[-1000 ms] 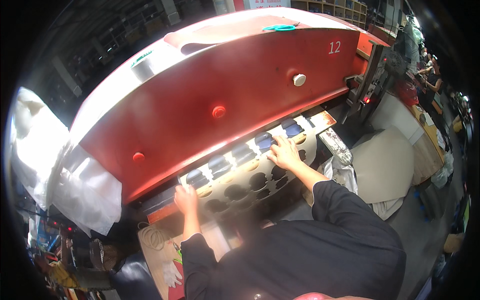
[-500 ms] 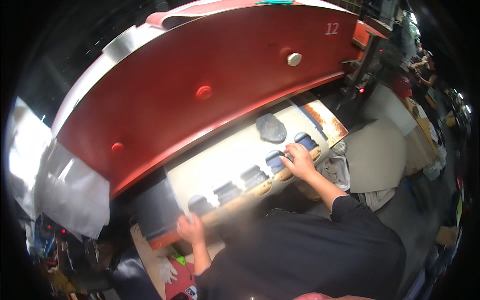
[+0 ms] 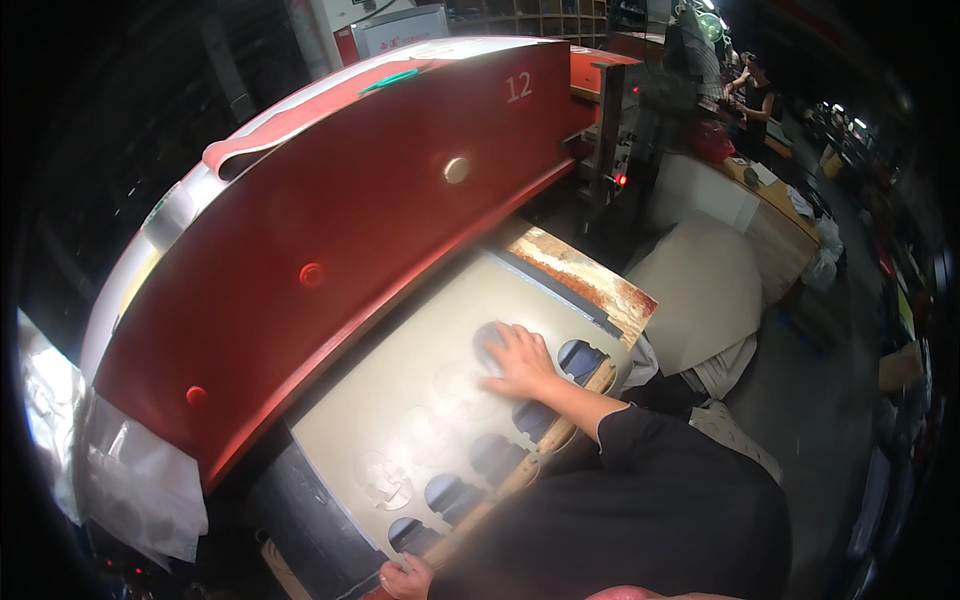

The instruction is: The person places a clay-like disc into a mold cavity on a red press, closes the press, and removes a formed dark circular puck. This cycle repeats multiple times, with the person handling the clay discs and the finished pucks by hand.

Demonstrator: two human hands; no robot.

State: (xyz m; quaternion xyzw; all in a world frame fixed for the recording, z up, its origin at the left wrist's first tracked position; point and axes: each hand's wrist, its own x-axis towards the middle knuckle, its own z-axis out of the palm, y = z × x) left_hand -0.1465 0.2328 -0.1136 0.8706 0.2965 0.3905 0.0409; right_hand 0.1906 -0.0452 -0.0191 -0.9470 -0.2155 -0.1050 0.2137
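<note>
A beige sheet (image 3: 400,375) lies on the bed below a big red machine beam. Its near edge has a row of rounded cut-outs, and fainter curved outlines (image 3: 385,485) show farther in. My right hand (image 3: 520,362) rests on the sheet with its fingers spread, partly over a rounded grey piece (image 3: 486,336). The hand hides most of that piece, and its kind is unclear. Down at the sheet's near left corner, my left hand (image 3: 405,579) has its fingers curled round the edge; the lower frame area cuts close to it.
Beyond the sheet, the red beam (image 3: 380,240) spans the bed. A rust-stained board (image 3: 585,280) adjoins the right end, a dark plate (image 3: 305,525) the left. Clear plastic sheeting (image 3: 145,480) hangs at left. Beige material (image 3: 700,290) is piled at right; a person (image 3: 757,100) stands far off.
The view has swung. My right hand has gone from the near-edge cut-outs to the grey piece farther in. More of the sheet shows, with curved outlines behind the cut-outs. My left hand stays by the near left corner.
</note>
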